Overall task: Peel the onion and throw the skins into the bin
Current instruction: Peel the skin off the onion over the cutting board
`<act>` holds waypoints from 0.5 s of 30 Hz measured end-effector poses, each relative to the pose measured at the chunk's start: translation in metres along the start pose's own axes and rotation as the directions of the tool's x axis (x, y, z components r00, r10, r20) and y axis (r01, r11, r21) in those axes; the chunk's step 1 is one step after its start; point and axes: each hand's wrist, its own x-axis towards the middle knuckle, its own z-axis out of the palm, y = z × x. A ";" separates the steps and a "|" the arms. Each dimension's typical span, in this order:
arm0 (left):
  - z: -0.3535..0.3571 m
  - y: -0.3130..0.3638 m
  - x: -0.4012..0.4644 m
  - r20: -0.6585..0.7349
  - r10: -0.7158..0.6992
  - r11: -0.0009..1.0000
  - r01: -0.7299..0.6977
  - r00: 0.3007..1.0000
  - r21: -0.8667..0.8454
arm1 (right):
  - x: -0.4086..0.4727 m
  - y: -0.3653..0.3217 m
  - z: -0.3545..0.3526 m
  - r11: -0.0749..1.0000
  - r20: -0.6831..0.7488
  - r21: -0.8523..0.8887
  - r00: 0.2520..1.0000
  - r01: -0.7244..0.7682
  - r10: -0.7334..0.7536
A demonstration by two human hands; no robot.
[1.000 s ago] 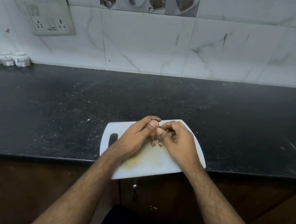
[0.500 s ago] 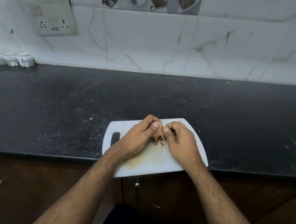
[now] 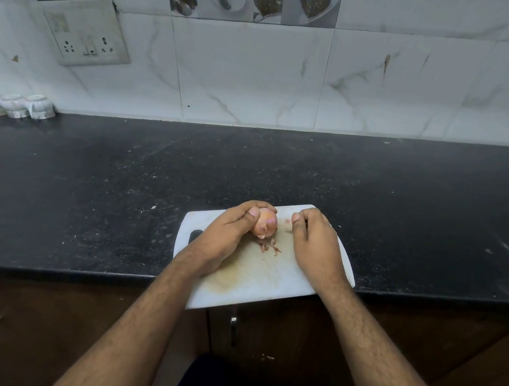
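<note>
The left hand (image 3: 227, 235) grips a small, pinkish round onion (image 3: 266, 222), fingers wrapped over its far side and thumb pressed on its near side. The right hand (image 3: 314, 245) sits apart from it to the right, fingers curled. Whether it pinches a strip of skin I cannot tell, as only a faint pink blur shows near its thumb.

Both hands work over a wide, speckled black stone counter (image 3: 115, 188). On it lies a white plastic cutting board (image 3: 250, 281), stained yellowish and jutting past the counter's front edge. The onion is held just above the board's far half, with a torn flap hanging at its lower end. A few thin reddish skin scraps (image 3: 269, 248) lie on the board directly beneath it. No bin is in view.

The peeling looks partly done. To do it well, the left hand probably ought to turn the onion so the loose flap faces the right thumb. The right hand could then catch that edge and pull along the bulb in long strips. The scraps should drop onto the board, to be gathered in one go.

Half a second ago the two hands met, fingertips together over the onion and hiding it. Now the right hand has drawn away and the bulb shows plainly.
</note>
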 end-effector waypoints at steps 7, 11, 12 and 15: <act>0.000 -0.002 0.000 -0.036 0.010 1.000 -0.010 0.999 -0.016 | -0.003 -0.002 0.000 0.998 0.026 0.045 0.999 0.041 -0.043; 0.001 -0.004 0.001 -0.047 0.030 0.999 -0.031 0.998 -0.011 | -0.006 -0.006 -0.005 0.987 0.001 0.124 0.995 0.100 -0.101; 0.002 -0.005 0.001 -0.042 0.040 0.999 -0.041 0.998 -0.016 | -0.008 -0.007 -0.006 0.982 0.002 0.139 0.991 0.130 -0.132; 0.003 -0.002 0.000 -0.026 0.057 0.998 -0.057 0.998 -0.010 | -0.013 -0.009 -0.007 0.964 0.018 0.155 0.975 0.218 -0.223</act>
